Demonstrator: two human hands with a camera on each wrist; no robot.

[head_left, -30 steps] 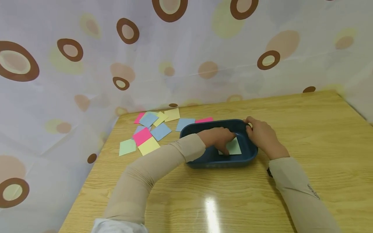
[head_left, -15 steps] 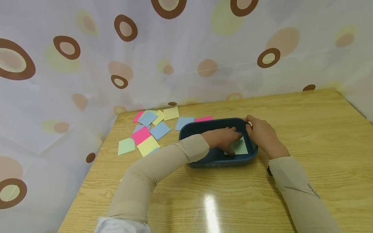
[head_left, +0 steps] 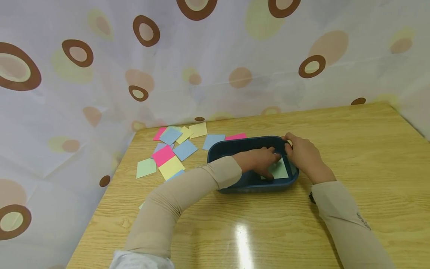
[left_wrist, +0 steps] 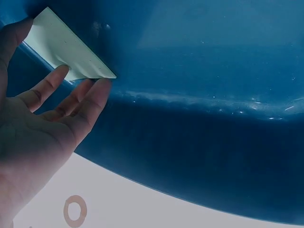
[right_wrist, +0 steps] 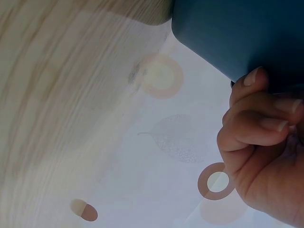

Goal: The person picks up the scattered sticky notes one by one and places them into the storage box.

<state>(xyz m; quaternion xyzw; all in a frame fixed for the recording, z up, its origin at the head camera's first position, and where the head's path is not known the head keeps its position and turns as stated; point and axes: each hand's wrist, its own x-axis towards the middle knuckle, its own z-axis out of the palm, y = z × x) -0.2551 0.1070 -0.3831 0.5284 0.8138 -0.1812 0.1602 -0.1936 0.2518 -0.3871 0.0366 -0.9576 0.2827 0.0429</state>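
A dark blue plastic basin (head_left: 246, 189) stands on the table. My left hand (head_left: 258, 161) reaches down inside it, thumb and fingertips at the edges of a pale green sticky note (head_left: 281, 171) near the right end. In the left wrist view, the same sticky note (left_wrist: 59, 47) spans from the thumb to the fingertips (left_wrist: 102, 86), close to the basin's wall. My right hand (head_left: 305, 157) grips the rim at the basin's right end. The right wrist view shows its curled fingers (right_wrist: 256, 126) against the outside of the basin (right_wrist: 223, 38).
Several sticky notes lie left of the basin, among them a pink note (head_left: 163, 155), a yellow note (head_left: 171, 168), a blue note (head_left: 185, 150) and a green note (head_left: 146, 168). Behind the basin lies another pink note (head_left: 236, 136). A patterned sheet (head_left: 215, 67) hangs behind the wooden table (head_left: 352, 149).
My left hand has slid right inside the basin, and the green sticky note has moved with it toward the right end. My right hand stays on the rim.
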